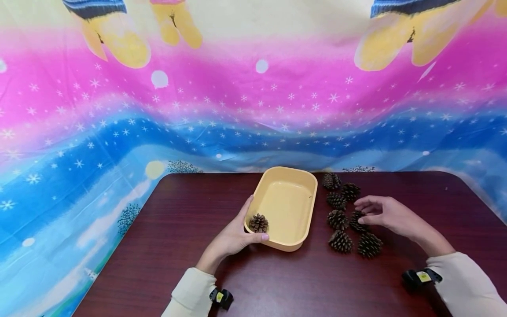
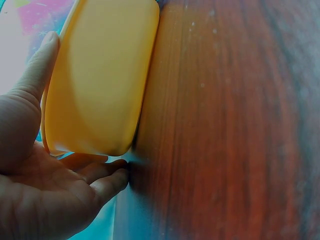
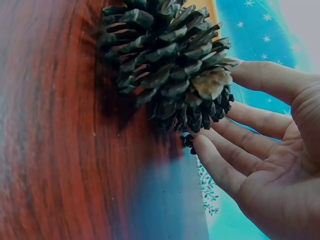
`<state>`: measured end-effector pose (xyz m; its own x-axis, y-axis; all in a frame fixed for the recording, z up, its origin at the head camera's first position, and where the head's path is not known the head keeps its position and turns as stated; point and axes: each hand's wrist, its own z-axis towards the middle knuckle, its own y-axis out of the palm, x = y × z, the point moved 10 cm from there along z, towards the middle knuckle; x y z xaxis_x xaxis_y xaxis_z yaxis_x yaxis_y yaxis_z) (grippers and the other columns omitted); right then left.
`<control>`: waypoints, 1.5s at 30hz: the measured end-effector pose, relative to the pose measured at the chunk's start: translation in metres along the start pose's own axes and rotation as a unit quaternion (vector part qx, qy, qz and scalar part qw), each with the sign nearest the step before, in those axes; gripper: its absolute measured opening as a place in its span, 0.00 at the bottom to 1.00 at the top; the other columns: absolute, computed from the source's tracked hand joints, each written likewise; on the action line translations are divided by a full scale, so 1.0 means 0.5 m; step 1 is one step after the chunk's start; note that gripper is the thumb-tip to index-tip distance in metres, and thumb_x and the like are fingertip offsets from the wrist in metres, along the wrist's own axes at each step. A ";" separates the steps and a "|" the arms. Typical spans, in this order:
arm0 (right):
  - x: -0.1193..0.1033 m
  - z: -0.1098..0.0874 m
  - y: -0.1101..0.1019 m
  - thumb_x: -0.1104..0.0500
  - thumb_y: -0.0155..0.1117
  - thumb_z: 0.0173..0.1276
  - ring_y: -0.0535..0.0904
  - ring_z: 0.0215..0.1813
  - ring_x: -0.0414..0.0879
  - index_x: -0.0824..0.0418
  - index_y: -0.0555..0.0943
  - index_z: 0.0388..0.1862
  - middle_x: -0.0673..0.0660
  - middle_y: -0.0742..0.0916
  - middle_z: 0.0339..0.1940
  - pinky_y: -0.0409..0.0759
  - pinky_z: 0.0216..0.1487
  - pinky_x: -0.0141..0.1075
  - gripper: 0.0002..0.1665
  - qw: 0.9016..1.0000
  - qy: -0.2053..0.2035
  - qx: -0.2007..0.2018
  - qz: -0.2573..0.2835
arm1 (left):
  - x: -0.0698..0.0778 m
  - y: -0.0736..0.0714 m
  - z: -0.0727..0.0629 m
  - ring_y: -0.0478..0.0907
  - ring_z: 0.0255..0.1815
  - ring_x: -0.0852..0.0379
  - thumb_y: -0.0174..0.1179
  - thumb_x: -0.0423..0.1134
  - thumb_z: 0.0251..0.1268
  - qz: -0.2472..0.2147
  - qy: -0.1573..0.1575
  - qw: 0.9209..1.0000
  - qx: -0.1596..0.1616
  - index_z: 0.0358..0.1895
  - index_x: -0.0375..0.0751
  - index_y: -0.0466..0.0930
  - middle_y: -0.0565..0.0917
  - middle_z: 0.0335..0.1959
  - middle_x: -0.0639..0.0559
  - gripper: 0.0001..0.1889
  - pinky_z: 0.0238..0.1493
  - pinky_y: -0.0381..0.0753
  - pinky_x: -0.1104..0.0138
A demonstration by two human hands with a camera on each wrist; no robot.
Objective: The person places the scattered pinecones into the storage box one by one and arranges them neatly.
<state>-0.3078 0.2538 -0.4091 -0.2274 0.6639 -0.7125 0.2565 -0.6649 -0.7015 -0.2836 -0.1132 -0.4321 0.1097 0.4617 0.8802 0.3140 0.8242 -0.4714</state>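
A yellow rectangular plastic tray (image 1: 285, 207) sits on the dark wooden table, with one brown pine cone (image 1: 259, 223) inside its near-left corner. My left hand (image 1: 237, 231) grips that corner, thumb on the near rim and fingers along the left side. In the left wrist view, the tray's outer wall (image 2: 102, 80) lies between thumb and fingers. My right hand (image 1: 390, 218) is spread around a pine cone (image 1: 358, 221) right of the tray, its thumb overlapping it. The right wrist view shows a large pine cone (image 3: 167, 65) partly covering the fingertips.
Several more pine cones stand in a loose cluster right of the tray, including a far one (image 1: 331, 180) and a near one (image 1: 370, 245). The table (image 1: 277, 281) ends at the back against a colourful snowflake-print cloth (image 1: 253, 110).
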 end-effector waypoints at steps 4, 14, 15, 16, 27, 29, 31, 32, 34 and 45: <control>0.007 -0.001 0.004 0.53 0.74 0.70 0.83 0.55 0.51 0.67 0.80 0.66 0.63 0.88 0.58 0.83 0.45 0.32 0.30 1.000 0.007 -0.008 -0.005 | 0.000 0.000 -0.001 0.57 0.84 0.40 0.79 0.46 0.58 -0.001 0.001 1.000 -0.001 0.88 0.58 0.37 0.56 0.86 0.39 0.64 0.82 0.57 0.40; 0.017 -0.001 0.006 0.53 0.75 0.69 0.83 0.52 0.41 0.68 0.80 0.66 0.64 0.87 0.59 0.83 0.45 0.32 0.31 1.000 0.006 -0.015 -0.001 | 0.001 0.000 0.001 0.57 0.84 0.40 0.79 0.45 0.59 -0.002 0.001 1.000 0.001 0.88 0.58 0.37 0.56 0.85 0.39 0.64 0.82 0.56 0.41; 0.019 -0.001 0.006 0.53 0.75 0.69 0.82 0.52 0.39 0.67 0.80 0.66 0.64 0.87 0.59 0.83 0.45 0.32 0.31 1.000 0.009 -0.014 0.001 | 0.001 0.000 0.001 0.57 0.84 0.39 0.79 0.45 0.59 0.000 0.000 1.000 0.001 0.88 0.58 0.37 0.56 0.85 0.39 0.63 0.82 0.56 0.41; 0.019 -0.001 0.006 0.53 0.75 0.69 0.82 0.51 0.38 0.67 0.80 0.66 0.64 0.87 0.59 0.83 0.45 0.32 0.31 1.000 0.009 -0.015 0.001 | 0.000 0.000 0.001 0.57 0.84 0.39 0.79 0.45 0.59 0.000 0.000 1.000 0.001 0.88 0.58 0.37 0.56 0.85 0.39 0.63 0.82 0.56 0.41; 0.028 -0.003 0.016 0.51 0.75 0.69 0.82 0.55 0.49 0.66 0.80 0.67 0.63 0.87 0.58 0.82 0.45 0.33 0.33 0.999 0.022 -0.030 -0.007 | -0.001 0.000 0.000 0.57 0.84 0.39 0.79 0.47 0.58 0.003 -0.003 1.000 0.001 0.88 0.59 0.37 0.56 0.85 0.39 0.64 0.82 0.56 0.41; 0.029 -0.004 0.016 0.51 0.75 0.69 0.81 0.55 0.50 0.66 0.80 0.67 0.63 0.87 0.58 0.82 0.45 0.34 0.33 0.999 0.024 -0.031 -0.008 | -0.002 -0.001 0.000 0.57 0.84 0.39 0.79 0.47 0.58 0.002 -0.004 1.000 0.002 0.88 0.59 0.37 0.55 0.86 0.39 0.64 0.82 0.56 0.41; 0.030 -0.004 0.016 0.51 0.75 0.69 0.81 0.56 0.51 0.66 0.80 0.67 0.63 0.87 0.58 0.82 0.45 0.34 0.33 0.999 0.028 -0.031 -0.011 | -0.001 -0.001 0.000 0.57 0.84 0.40 0.79 0.47 0.58 0.001 -0.002 1.000 0.002 0.88 0.58 0.37 0.55 0.86 0.39 0.64 0.82 0.56 0.42; 0.031 -0.005 0.015 0.51 0.75 0.69 0.81 0.56 0.51 0.66 0.80 0.67 0.63 0.87 0.58 0.82 0.45 0.34 0.33 0.999 0.029 -0.031 -0.013 | -0.001 -0.001 0.001 0.56 0.84 0.40 0.79 0.47 0.58 0.000 -0.002 1.000 0.002 0.88 0.58 0.37 0.55 0.86 0.40 0.64 0.83 0.55 0.42; 0.030 -0.005 0.016 0.51 0.75 0.69 0.82 0.56 0.52 0.67 0.80 0.66 0.63 0.87 0.57 0.82 0.45 0.35 0.32 0.999 0.027 -0.032 -0.015 | -0.002 0.000 0.001 0.56 0.84 0.41 0.79 0.47 0.58 -0.002 -0.003 1.000 0.000 0.88 0.58 0.37 0.54 0.86 0.40 0.64 0.83 0.55 0.42; 0.033 -0.006 0.018 0.51 0.74 0.70 0.81 0.57 0.54 0.66 0.80 0.66 0.65 0.86 0.60 0.82 0.45 0.33 0.32 0.999 0.033 -0.031 -0.010 | -0.001 0.000 0.001 0.56 0.84 0.40 0.79 0.49 0.57 -0.001 -0.002 1.000 -0.003 0.88 0.58 0.36 0.54 0.86 0.40 0.65 0.83 0.55 0.42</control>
<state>-0.3062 0.2597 -0.4269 -0.1717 0.6986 -0.6946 0.3101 -0.6309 -0.7112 -0.2842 -0.1136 -0.4326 0.1046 0.4616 0.8809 0.3202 0.8230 -0.4693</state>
